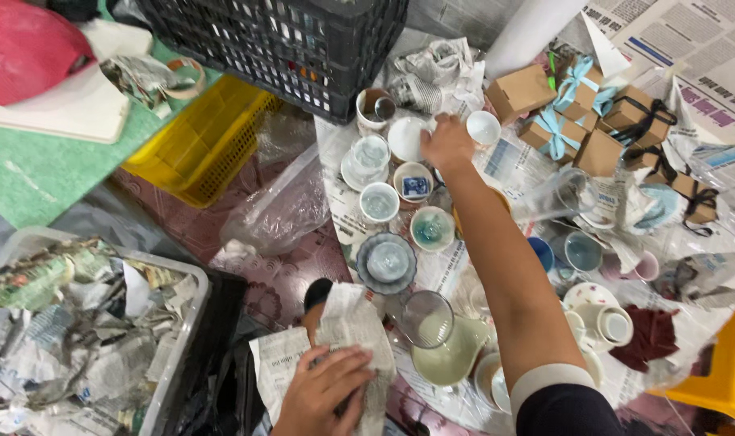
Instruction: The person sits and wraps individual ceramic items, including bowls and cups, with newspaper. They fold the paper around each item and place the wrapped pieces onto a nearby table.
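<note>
Head view looks down on a white saucer lying among the far crockery on a newspaper-covered tabletop. The right hand reaches out at full stretch and rests at the saucer's right edge, fingers curled; whether they actually pinch the rim I cannot tell. Just beside that hand, to its right, sits a small white cup, and behind the saucer stands a brown-lined mug.

Near the body, the left hand lies spread and pressed flat on a crumpled sheet of newspaper that wraps a dark, partly hidden object.

Between the two hands are a cup with a blue square, a teal-glazed cup, a grey scalloped saucer with a cup on it, a clear glass and a pale green dish. Brown gift boxes with ribbons cluster at the far right. A black crate and a yellow basket stand at the far left, and a grey bin of shredded newspaper sits at the near left.
</note>
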